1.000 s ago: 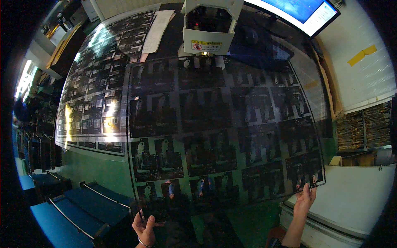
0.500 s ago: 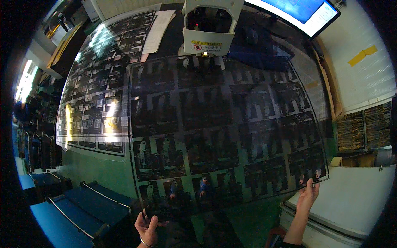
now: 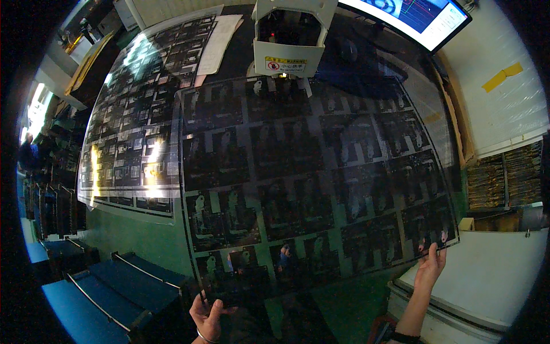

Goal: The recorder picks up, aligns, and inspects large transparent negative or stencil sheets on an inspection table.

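Observation:
A large dark, see-through film sheet (image 3: 292, 212) with rows of printed rectangular patterns spans the middle of the view. My left hand (image 3: 207, 315) grips its near left corner, thumb toward me. At the near right corner, my right hand (image 3: 431, 266) pinches the edge between thumb and fingers. The sheet's far edge lies under the front of a light-coloured machine head (image 3: 289, 57), where a small light glows. To the left, a second patterned film (image 3: 134, 123) lies flat on the table, shiny with reflections.
A lit monitor (image 3: 421, 20) stands at the far right. White paper (image 3: 220, 43) lies beside the left film. Blue racks with metal bars (image 3: 109, 281) stand at lower left. A white cabinet (image 3: 504, 275) is at lower right, below shelves of stacked items (image 3: 504, 178).
The sheet and both hands have shifted slightly to the right; my right hand has also moved up a little. The monitor picture has changed from plain blue to a ring shape and coloured lines.

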The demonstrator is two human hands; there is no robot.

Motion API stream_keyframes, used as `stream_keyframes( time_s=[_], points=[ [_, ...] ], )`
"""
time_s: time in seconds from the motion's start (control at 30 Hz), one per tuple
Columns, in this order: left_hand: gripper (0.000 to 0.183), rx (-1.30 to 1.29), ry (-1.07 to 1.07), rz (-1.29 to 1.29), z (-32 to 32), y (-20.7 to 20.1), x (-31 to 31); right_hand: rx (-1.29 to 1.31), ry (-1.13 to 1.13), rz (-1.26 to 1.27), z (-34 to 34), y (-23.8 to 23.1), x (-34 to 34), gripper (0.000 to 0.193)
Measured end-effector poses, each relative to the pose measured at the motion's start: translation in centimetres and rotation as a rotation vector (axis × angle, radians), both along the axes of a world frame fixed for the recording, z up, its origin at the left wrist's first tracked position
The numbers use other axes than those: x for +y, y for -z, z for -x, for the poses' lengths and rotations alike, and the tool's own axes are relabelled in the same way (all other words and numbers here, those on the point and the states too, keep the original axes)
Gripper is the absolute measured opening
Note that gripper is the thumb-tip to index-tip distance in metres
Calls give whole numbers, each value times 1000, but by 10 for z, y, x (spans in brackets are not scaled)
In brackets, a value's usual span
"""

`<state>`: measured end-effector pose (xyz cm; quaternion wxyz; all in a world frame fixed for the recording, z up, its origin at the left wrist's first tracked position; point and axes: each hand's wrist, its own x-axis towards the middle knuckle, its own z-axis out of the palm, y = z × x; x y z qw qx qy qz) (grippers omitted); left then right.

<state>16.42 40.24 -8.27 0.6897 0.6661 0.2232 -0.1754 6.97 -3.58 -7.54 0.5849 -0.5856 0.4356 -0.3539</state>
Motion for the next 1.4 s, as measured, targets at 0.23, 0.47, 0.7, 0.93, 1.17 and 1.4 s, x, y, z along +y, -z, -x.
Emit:
stream_keyframes(
  time_s=[0.23,0.47,0.7,0.93,1.17,1.4],
  points=[
    [24,-8,30,-44,1,0,-1,-21,23,14,-9,-4,3,38],
    [24,-23,28,-6,3,5,1,24,11,3,-6,-3,-2,37],
    [32,-17,22,61,1,6,5,14,6,-6,-6,-4,-1,40],
    [35,-40,2,13,3,9,7,23,-26,-3,-5,-5,-1,40],
    [37,-116,113,-178,25,18,12,23,16,-4,8,-1,-3,37],
    [40,-180,316,-253,41,30,20,116,83,-6,48,3,-11,40]
  ],
)
